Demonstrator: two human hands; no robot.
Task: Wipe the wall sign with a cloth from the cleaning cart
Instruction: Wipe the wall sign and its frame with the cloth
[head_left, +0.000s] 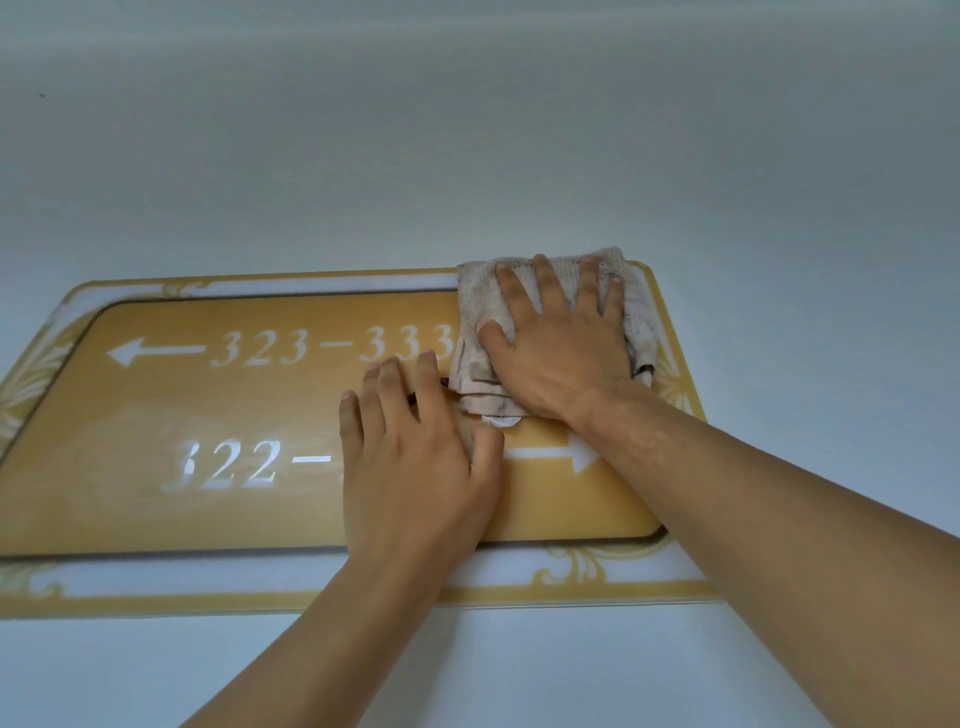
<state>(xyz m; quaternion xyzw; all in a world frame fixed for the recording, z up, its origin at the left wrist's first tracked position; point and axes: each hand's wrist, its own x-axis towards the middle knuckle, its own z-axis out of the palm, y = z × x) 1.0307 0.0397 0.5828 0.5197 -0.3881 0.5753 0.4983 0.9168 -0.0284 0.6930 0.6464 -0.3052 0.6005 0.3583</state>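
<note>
A gold wall sign (208, 405) with white room numbers and arrows fills the middle of the head view. A folded, soiled beige cloth (478, 306) lies against its upper right corner. My right hand (561, 343) presses flat on the cloth with straight, spread fingers. My left hand (415, 457) rests flat on the sign's face just below and left of the cloth, fingers straight, covering part of the lower row of numbers. Its thumb lies near the cloth's lower edge.
A plain pale wall (467, 130) surrounds the sign on every side. The sign's white and gold ornamental border (260, 582) runs along its lower edge. The cleaning cart is out of view.
</note>
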